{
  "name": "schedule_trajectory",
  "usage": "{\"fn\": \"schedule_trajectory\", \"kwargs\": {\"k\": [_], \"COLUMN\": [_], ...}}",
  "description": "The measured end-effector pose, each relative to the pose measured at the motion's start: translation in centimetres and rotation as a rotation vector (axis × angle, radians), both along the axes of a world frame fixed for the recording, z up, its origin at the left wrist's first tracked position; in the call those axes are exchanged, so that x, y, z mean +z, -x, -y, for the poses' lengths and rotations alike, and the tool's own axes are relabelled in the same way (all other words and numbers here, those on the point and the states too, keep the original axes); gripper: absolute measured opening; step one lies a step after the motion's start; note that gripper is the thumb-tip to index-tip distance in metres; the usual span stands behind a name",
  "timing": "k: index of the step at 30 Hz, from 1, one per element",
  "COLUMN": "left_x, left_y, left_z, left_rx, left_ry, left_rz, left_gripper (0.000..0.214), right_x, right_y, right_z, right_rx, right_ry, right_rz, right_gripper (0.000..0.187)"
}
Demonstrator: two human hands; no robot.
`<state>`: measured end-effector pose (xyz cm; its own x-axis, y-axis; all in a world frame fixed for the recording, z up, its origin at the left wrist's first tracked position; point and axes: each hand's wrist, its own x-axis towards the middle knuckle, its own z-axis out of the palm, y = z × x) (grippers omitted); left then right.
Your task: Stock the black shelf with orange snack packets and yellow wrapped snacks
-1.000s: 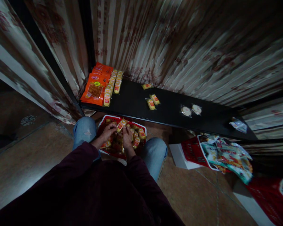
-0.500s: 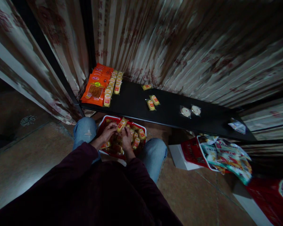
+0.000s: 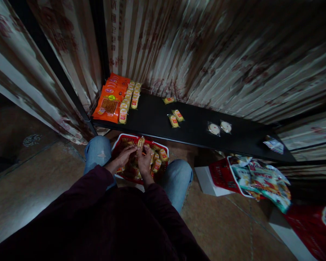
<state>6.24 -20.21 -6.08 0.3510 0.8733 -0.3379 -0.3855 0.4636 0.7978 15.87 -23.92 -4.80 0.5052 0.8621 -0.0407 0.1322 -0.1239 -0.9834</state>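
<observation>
A small clear-wrapped yellow snack cake (image 3: 141, 141) is held up between my two hands, its plain side showing. My right hand (image 3: 144, 161) pinches it from the right and below. My left hand (image 3: 125, 155) has its fingertips closed at the lower left edge of the wrapper. Beneath both hands is a red basket with a white rim (image 3: 167, 149), filled with the same kind of wrapped cakes; one cake (image 3: 163, 155) with a red-and-orange label shows to the right of my hands. My hands hide part of the basket's contents.
The black shelf (image 3: 152, 127) holds orange snack bags (image 3: 108, 105), rows of wrapped cakes (image 3: 135, 96), a few loose cakes (image 3: 174, 120), round white packs (image 3: 214, 128) and a crumpled packet (image 3: 273, 145). Another red basket (image 3: 223, 176) with snack bags stands right. Pleated curtains (image 3: 179, 47) hang behind.
The snack cake has been turned between my fingers: its labelled face showed before, its plain side now. My right hand has shifted slightly left and up around it.
</observation>
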Motion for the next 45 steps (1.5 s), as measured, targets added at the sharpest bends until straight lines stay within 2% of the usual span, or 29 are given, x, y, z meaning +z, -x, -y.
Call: {"fn": "schedule_trajectory", "kwargs": {"k": [9, 19, 26, 30, 40, 45], "left_x": [-1.0, -1.5, -2.0, -1.6, 0.8, 1.3], "left_y": [-0.1, -0.2, -0.1, -0.2, -0.6, -0.4], "left_z": [-0.5, -0.8, -0.9, -0.8, -0.5, -0.1], "left_rx": [0.097, 0.164, 0.164, 0.150, 0.017, 0.039], "left_ry": [0.150, 0.226, 0.369, 0.400, 0.372, 0.228], "left_rz": [0.012, -0.031, -0.046, -0.020, 0.105, 0.123], "left_gripper": [0.029, 0.026, 0.020, 0.020, 0.016, 0.021], "right_x": [0.2, 0.1, 0.4, 0.4, -0.9, 0.0], "right_y": [0.3, 1.0, 1.3, 1.1, 0.0, 0.2], "right_z": [0.4, 1.1, 1.1, 1.2, 1.3, 1.3], "right_rx": [0.039, 0.083, 0.101, 0.078, 0.041, 0.017], "right_ry": [-0.046, -0.110, -0.120, -0.102, -0.049, 0.044], "right_rz": [0.214, 0.402, 0.422, 0.434, 0.416, 0.299], "right_gripper": [0.031, 0.026, 0.018, 0.020, 0.026, 0.035]}}
